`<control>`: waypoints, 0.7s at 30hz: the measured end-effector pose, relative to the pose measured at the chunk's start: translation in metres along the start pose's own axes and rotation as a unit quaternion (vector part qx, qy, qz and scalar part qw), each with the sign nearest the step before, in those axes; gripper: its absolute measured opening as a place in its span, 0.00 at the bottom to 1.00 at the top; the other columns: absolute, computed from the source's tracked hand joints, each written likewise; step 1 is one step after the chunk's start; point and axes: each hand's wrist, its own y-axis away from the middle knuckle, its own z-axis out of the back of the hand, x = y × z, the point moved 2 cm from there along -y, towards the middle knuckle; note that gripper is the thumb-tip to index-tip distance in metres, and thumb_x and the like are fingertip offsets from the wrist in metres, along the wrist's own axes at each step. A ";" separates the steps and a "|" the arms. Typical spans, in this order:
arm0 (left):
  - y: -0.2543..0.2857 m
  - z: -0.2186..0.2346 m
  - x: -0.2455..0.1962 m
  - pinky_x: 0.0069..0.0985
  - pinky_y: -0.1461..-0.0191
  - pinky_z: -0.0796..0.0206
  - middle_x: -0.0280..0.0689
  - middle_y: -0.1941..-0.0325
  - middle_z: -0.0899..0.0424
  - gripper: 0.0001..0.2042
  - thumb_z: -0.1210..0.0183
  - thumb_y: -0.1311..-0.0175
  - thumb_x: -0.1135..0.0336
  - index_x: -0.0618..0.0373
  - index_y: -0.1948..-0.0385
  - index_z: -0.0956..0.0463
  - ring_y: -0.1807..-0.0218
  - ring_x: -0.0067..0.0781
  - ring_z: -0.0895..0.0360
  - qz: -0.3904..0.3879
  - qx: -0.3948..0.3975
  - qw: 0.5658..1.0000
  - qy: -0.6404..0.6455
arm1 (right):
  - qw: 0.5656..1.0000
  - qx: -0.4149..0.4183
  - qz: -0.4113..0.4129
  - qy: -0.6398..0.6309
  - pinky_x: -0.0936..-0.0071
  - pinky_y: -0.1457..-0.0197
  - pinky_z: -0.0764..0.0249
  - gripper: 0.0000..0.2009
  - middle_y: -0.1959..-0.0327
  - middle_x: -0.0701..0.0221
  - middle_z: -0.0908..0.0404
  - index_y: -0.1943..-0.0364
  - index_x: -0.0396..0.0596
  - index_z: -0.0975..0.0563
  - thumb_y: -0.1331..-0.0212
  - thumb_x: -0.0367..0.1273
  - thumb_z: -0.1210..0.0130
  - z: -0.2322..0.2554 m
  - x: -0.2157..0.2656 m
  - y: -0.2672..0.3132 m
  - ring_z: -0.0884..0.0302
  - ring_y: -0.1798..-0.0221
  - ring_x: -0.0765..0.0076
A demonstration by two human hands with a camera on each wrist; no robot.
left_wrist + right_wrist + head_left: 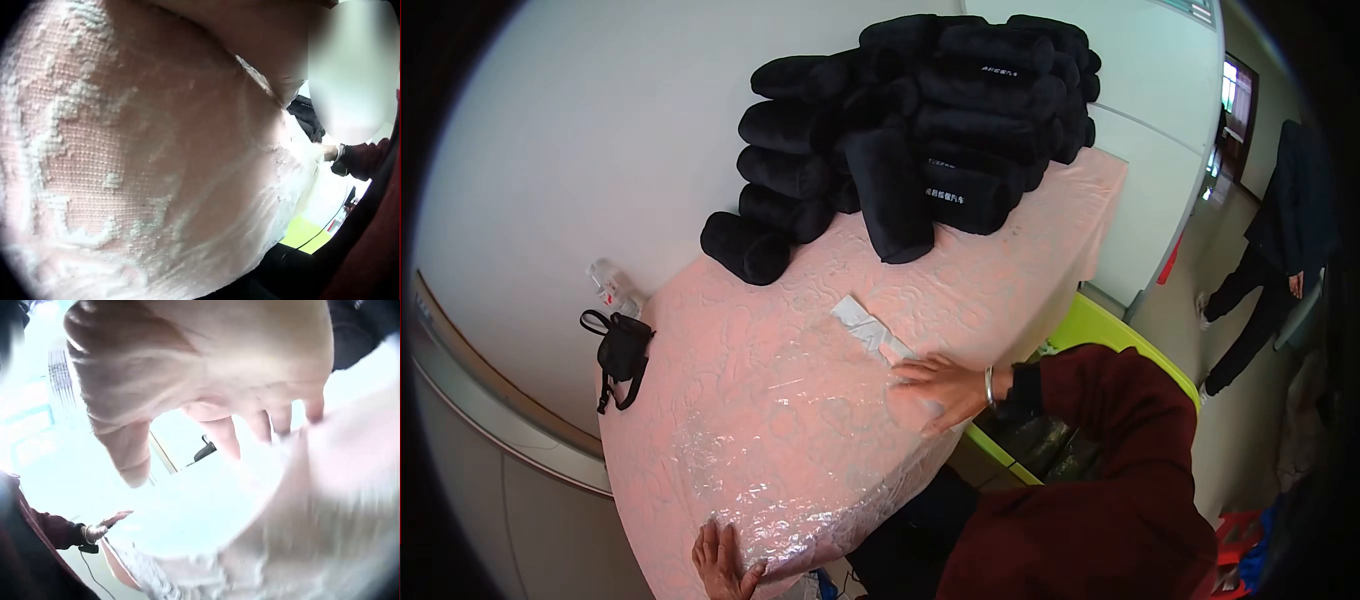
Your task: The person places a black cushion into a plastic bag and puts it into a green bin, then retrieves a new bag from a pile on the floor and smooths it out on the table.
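Observation:
A clear plastic bag or sheet (770, 480) lies spread over the pink patterned tablecloth (690, 350), shiny and wrinkled toward the near edge. My right hand (940, 392) rests flat on its right side, fingers spread and pointing left. In the right wrist view the right hand's (212, 369) palm and extended fingers show. My left hand (722, 562) touches the plastic's near left corner with fingers extended. From the left wrist, the cloth and plastic fill most of the picture. A crumpled white strip (865, 325) lies just beyond the right fingertips.
Black cylindrical pillows (890, 195), some with white lettering, are piled at the table's back. A small black bag (624, 350) and a clear plastic item (613, 288) lie by the left wall. Beside the table stands a yellow-green bin (1165, 368). A person (1280, 230) is at far right.

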 end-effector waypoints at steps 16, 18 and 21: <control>-0.004 -0.001 -0.006 0.49 0.28 0.54 0.49 0.28 0.38 0.37 0.41 0.43 0.41 0.57 0.36 0.32 0.29 0.55 0.43 0.008 -0.014 1.000 -0.011 | 0.797 -0.262 -0.542 0.053 0.52 0.28 0.41 0.59 0.29 0.36 0.51 0.26 0.52 0.60 0.57 0.48 0.30 0.091 -0.177 -0.133 0.45 0.28 0.35; -0.005 0.002 -0.006 0.51 0.30 0.51 0.54 0.33 0.34 0.43 0.45 0.47 0.30 0.63 0.41 0.30 0.32 0.60 0.40 0.032 -0.002 0.999 -0.017 | 0.798 -0.251 -0.548 0.012 0.56 0.29 0.39 0.59 0.30 0.37 0.47 0.26 0.51 0.61 0.58 0.47 0.30 0.095 -0.190 -0.134 0.42 0.29 0.36; -0.007 0.002 -0.002 0.51 0.30 0.51 0.54 0.33 0.34 0.43 0.44 0.48 0.29 0.63 0.42 0.30 0.33 0.59 0.39 0.030 -0.009 0.999 -0.016 | 0.789 -0.235 -0.564 -0.071 0.62 0.31 0.35 0.61 0.34 0.40 0.37 0.26 0.49 0.64 0.59 0.46 0.30 0.099 -0.210 -0.116 0.36 0.32 0.38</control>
